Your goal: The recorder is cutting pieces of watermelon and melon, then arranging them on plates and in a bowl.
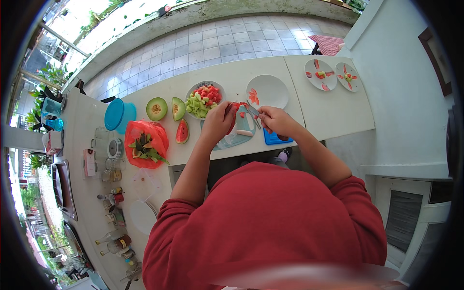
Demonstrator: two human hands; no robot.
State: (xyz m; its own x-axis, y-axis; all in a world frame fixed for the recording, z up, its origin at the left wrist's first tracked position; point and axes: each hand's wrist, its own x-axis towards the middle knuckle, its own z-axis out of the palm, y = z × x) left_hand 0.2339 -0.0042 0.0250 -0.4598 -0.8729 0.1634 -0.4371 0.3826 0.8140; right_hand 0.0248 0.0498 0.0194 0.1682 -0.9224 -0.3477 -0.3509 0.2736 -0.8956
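Note:
My left hand [221, 121] grips a red piece of food [231, 127], mostly hidden by the fingers; its exact kind cannot be told. In my right hand [273, 119] is a knife [252, 109], its blade close to the red piece. Both hands are above a pale teal cutting board [232, 142], where red scraps [242, 115] and a pale rod-shaped object [244, 133] lie. Beyond the right hand stands a white plate [272, 88] with red slices [253, 96] fanned out on one side. A blue plastic item [276, 139] is below that hand, at the table edge.
Diced melon and watermelon fill a bowl [223, 93]. To its left are a halved melon [156, 108], a melon wedge [178, 108], a watermelon wedge [182, 131], a red plastic bag [159, 129] of peels and a blue-lidded container [115, 114]. Two decorated plates [314, 82] stand far right.

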